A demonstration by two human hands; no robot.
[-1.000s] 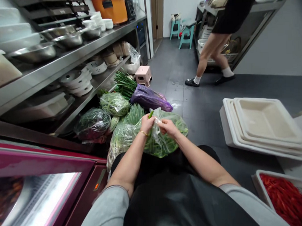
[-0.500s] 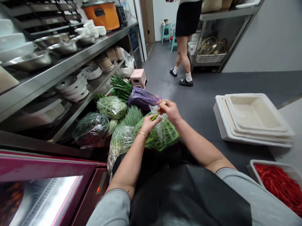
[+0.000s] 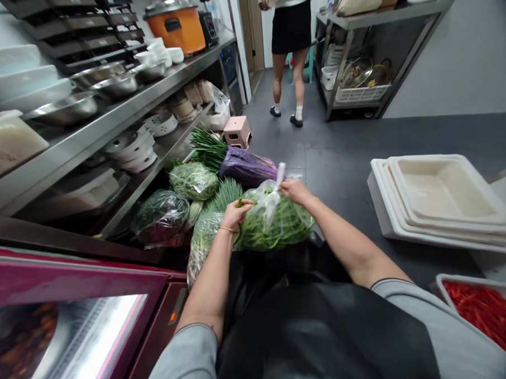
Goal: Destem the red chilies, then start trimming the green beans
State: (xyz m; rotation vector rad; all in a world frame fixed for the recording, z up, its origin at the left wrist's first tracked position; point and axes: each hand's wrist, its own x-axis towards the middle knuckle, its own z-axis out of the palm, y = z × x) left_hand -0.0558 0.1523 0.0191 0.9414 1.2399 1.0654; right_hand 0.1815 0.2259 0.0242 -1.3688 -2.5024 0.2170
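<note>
A clear plastic bag of green beans (image 3: pixel 275 225) rests in front of my lap. My right hand (image 3: pixel 295 191) pinches the twisted top of the bag, whose plastic tail sticks up. My left hand (image 3: pixel 234 213) grips the bag's left side, with a green bean stem poking out by its fingers. A thin bracelet circles my left wrist. Around the bag lie other bagged greens (image 3: pixel 194 180), a dark bag of vegetables (image 3: pixel 159 215) and a purple bag (image 3: pixel 246 166).
Steel shelves (image 3: pixel 119 106) with bowls and an orange cooker (image 3: pixel 177 23) run along the left. Stacked white trays (image 3: pixel 442 201) and a basket of red chillies (image 3: pixel 489 313) sit at right. A pink stool (image 3: pixel 237 130) stands ahead; another person (image 3: pixel 290 37) stands by the far doorway.
My right hand has come down from its raised pull and now holds the bag's twisted top low. The other person has walked further away toward the doorway.
</note>
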